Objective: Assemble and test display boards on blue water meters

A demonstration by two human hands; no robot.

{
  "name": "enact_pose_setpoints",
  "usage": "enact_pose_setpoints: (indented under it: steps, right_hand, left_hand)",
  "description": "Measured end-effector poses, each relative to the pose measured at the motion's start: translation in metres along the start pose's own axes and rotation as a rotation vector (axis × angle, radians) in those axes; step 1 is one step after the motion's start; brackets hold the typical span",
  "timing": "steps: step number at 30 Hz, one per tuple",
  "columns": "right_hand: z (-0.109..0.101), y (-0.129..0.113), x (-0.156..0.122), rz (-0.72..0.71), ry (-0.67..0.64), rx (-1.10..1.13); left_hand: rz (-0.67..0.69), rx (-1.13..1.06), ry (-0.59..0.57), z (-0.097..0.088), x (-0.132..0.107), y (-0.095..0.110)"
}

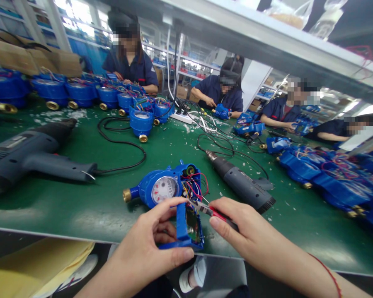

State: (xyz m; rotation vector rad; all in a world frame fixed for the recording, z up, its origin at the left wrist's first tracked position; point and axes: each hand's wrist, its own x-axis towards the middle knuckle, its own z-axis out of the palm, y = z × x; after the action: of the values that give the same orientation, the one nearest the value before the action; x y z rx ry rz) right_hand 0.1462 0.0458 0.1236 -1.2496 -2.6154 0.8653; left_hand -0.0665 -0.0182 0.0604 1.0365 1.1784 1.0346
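A blue water meter (161, 188) with a white dial and a brass end lies on the green table (81, 203) in front of me. Coloured wires run from its open housing to a blue cover (186, 227) that carries a circuit board. My left hand (152, 244) is closed round that cover at the table's near edge. My right hand (239, 231) grips small red-handled cutters (209, 211). Their tips sit at the wires just above the cover.
A grey heat gun (242, 184) lies right of the meter, and a second heat gun (31, 155) at the left with its black cord looping across. Rows of blue meters (81, 93) line the far left and right sides. Several seated people work across the table.
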Motion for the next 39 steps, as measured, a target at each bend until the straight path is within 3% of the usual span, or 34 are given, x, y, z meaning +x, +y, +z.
enact_pose_setpoints:
  steps: [22, 28, 34, 39]
  right_hand:
    - [0.011, 0.013, 0.004, -0.102, 0.112, -0.142]
    - [0.016, 0.018, 0.007, -0.136, 0.186, -0.153]
    - [0.009, 0.033, 0.0, 0.007, 0.29, 0.081]
    - [0.032, 0.056, -0.012, 0.111, 0.312, -0.005]
  left_hand:
    - [0.037, -0.062, -0.002, 0.003, 0.002, 0.007]
    - [0.053, -0.046, 0.008, 0.001, 0.001, -0.002]
    - [0.119, 0.153, 0.003, -0.013, 0.001, -0.026]
    - [0.202, 0.45, 0.076, -0.027, -0.002, -0.047]
